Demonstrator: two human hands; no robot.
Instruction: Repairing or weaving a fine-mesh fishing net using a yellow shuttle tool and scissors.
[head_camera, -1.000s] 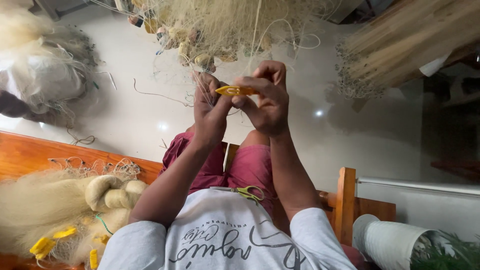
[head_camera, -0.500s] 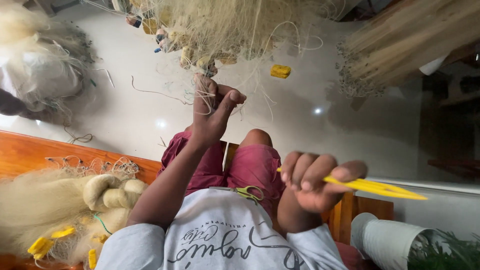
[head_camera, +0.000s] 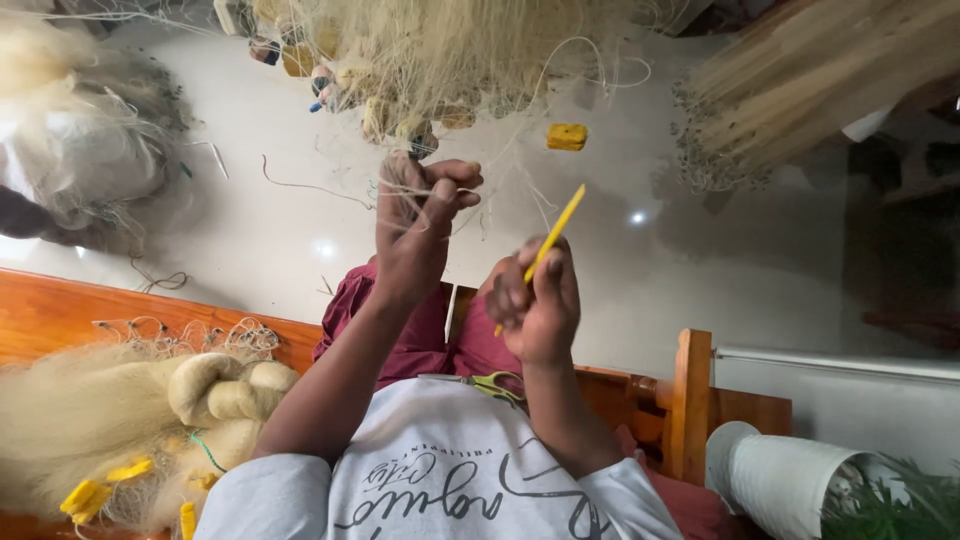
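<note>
Hands grip pale tangled fishing net and slim yellow netting needle.

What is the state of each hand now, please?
Left hand: closed, gripping a bunch of net twine.
Right hand: closed, holding a yellow netting needle.

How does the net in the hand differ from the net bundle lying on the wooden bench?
The hanging net is spread loose, with small floats along its edge, and the left hand grips it; the bundled net lies knotted into a thick coil, untouched. The right hand holds a yellow netting needle near the first only. Both are pale cream mesh.
</note>
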